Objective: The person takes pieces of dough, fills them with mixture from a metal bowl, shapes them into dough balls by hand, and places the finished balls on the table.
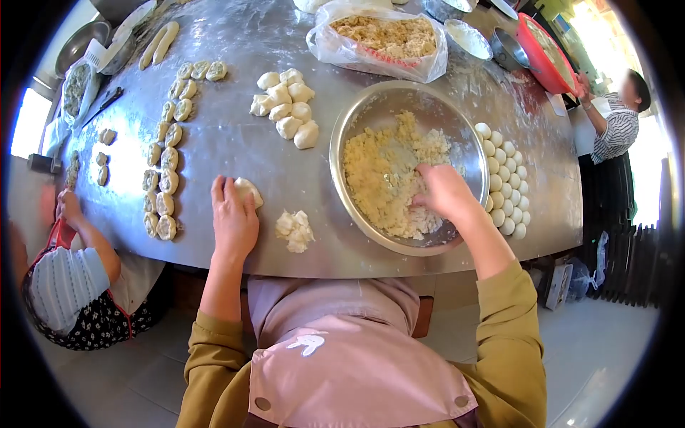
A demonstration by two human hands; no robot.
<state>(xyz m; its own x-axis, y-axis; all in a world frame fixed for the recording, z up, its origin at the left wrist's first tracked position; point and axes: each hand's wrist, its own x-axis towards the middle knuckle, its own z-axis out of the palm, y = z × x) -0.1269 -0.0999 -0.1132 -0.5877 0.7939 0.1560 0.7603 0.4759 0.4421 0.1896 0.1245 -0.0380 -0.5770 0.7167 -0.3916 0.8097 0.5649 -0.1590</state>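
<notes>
My left hand (236,220) lies on the metal table beside a piece of white dough (247,192), its fingers extended and partly against the dough's left side. Inside the large steel bowl (341,187), my right hand (441,190) reaches into yellow and white crumbly filling (378,167), with its fingertips bent into the crumbs. Between my left hand and the bowl sits a small heap of torn dough scraps (295,230). Several white dough pieces (289,107) are grouped above. Round white balls (507,187) stand in rows right of the bowl.
Rows of filled rolls (168,157) lie at the left, near a knife (108,100). A plastic bag of crumbs (382,43) and a red basin (542,53) are at the back. One person (71,271) works at the left, another (615,121) at the right.
</notes>
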